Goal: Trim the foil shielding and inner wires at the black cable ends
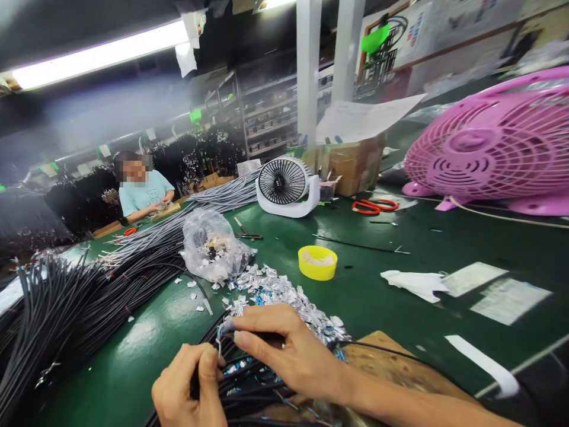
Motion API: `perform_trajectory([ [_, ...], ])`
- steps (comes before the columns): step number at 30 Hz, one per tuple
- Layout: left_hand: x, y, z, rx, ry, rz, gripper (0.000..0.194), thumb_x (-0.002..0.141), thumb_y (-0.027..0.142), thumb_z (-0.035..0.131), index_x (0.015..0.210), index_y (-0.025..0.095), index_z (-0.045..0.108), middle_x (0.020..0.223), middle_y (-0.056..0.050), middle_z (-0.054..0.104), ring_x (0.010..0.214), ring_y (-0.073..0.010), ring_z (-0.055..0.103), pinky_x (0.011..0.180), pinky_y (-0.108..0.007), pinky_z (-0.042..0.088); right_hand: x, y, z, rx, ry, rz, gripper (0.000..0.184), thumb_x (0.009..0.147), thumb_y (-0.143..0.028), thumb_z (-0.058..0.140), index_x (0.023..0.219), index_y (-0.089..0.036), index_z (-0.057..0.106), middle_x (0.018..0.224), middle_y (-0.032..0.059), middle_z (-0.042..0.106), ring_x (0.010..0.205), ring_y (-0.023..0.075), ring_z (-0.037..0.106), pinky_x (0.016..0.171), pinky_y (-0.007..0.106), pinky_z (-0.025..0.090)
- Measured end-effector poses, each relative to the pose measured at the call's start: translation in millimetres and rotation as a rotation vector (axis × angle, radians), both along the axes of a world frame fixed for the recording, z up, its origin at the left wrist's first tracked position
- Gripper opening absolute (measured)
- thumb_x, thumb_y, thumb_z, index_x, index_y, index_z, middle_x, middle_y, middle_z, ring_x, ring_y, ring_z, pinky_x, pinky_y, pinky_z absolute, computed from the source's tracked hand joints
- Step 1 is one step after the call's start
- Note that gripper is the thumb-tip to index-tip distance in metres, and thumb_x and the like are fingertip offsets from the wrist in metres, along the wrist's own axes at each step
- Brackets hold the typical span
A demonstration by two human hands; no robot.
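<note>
Near the bottom middle, my left hand (189, 382) is closed around a cable, most of it hidden by the fingers. From that grip rise the cable's thin bared wires (219, 338), some pale and some coloured. My right hand (288, 347) comes in from the right and pinches these wires between thumb and index finger, the index tip wearing a grey cover. Just beyond the hands spreads a heap of silvery foil scraps (284, 293) with blue bits. Black cables lie beneath both hands, partly over a brown wooden board (391, 362).
Bundles of black cables (57, 320) and grey cables (226, 196) run along the left. A plastic bag (213, 246), yellow tape roll (317, 270), white fan (287, 204), red-handled scissors (376, 206) and pink fan (489, 142) stand on the green table (355, 308). A person (144, 190) sits across.
</note>
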State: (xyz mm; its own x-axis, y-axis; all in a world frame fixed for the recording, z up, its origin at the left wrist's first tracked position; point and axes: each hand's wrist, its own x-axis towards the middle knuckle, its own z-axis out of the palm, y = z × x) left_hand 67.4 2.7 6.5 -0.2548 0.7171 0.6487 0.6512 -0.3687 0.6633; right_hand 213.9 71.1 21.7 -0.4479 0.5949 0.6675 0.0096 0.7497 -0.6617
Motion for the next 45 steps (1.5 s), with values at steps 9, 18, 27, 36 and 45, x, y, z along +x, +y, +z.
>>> perform_trajectory([
  [9,0.9,7.3,-5.9,-0.397,-0.332,-0.271,0.057,0.086,0.060,0.029,0.046,0.021,0.025,0.037,0.008,0.019,0.028,-0.0027,0.014,0.030,-0.018,0.013,-1.5,0.7,-4.8,-0.047,0.003,0.021,0.053,0.091,-0.046,0.041,0.054,-0.012,0.061,0.047,-0.0010,0.042,0.045,0.0094,0.035,0.043,0.023,0.026],
  [18,3.7,4.5,5.8,-0.280,-0.256,-0.174,0.034,0.079,0.041,0.055,0.058,0.015,0.062,0.054,-0.002,0.055,0.052,-0.0115,0.048,0.050,-0.022,0.037,-1.9,-0.5,1.5,-0.254,0.178,0.118,0.043,0.076,-0.056,0.058,0.065,-0.014,0.060,0.056,-0.0019,0.047,0.049,0.0082,0.037,0.043,0.020,0.030],
  [27,5.7,4.9,10.4,-0.223,-0.187,-0.149,0.021,0.077,0.031,0.058,0.062,0.018,0.066,0.056,0.000,0.058,0.053,-0.0124,0.051,0.053,-0.022,0.038,0.0,-0.5,-5.9,0.043,0.114,-0.068,0.010,0.075,-0.014,0.050,0.066,-0.015,0.054,0.057,-0.0021,0.047,0.051,0.0093,0.039,0.048,0.022,0.030],
  [36,7.2,14.1,-4.5,-0.408,-0.313,-0.280,0.031,0.071,0.042,0.064,0.058,0.014,0.059,0.042,0.004,0.044,0.038,-0.0064,0.037,0.036,-0.017,0.030,-2.6,-0.8,-5.2,-0.222,0.018,0.031,0.006,0.071,-0.017,0.044,0.067,-0.016,0.047,0.059,-0.0025,0.045,0.053,0.0097,0.039,0.048,0.021,0.031],
  [45,-0.6,9.9,10.1,-0.391,-0.326,-0.311,0.036,0.071,0.044,0.064,0.053,0.013,0.058,0.049,0.000,0.051,0.049,-0.0091,0.042,0.047,-0.020,0.033,4.1,4.8,-4.3,0.063,0.017,0.083,0.006,0.075,-0.016,0.048,0.072,-0.015,0.054,0.066,0.0020,0.051,0.058,0.0123,0.042,0.052,0.024,0.034],
])
